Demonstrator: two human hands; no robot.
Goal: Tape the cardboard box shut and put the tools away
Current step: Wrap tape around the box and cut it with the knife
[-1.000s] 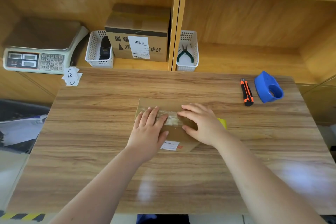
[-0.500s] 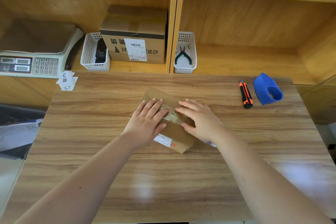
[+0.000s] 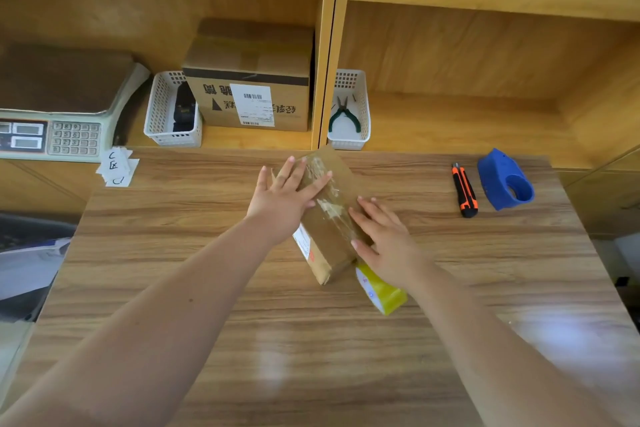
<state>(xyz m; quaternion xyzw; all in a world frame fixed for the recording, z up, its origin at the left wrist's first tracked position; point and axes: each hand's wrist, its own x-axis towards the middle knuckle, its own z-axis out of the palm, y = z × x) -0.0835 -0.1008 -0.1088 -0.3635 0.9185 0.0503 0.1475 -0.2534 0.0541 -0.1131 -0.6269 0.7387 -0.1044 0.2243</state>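
Observation:
A small brown cardboard box point(image 3: 329, 218) lies turned at a slant on the wooden table point(image 3: 242, 340), clear tape running along its top. My left hand point(image 3: 282, 199) lies flat on the box's far left part, fingers spread. My right hand point(image 3: 384, 239) presses flat on its near right edge. A yellow tape roll point(image 3: 381, 289) lies against the box's near end, partly under my right wrist. An orange and black utility knife point(image 3: 464, 191) and a blue tape dispenser point(image 3: 504, 180) rest at the table's far right.
On the shelf behind stand a white basket point(image 3: 362, 135) with green-handled pliers point(image 3: 343, 114), another white basket point(image 3: 156, 114) with a dark object, a larger labelled carton point(image 3: 249, 80) and a scale point(image 3: 52, 114). Paper slips point(image 3: 116, 168) lie at the table's far left corner.
Both hands have rotated the box from lying crosswise to slanting away from me. The yellow tape roll, earlier mostly hidden behind my right hand, now shows at the box's near end.

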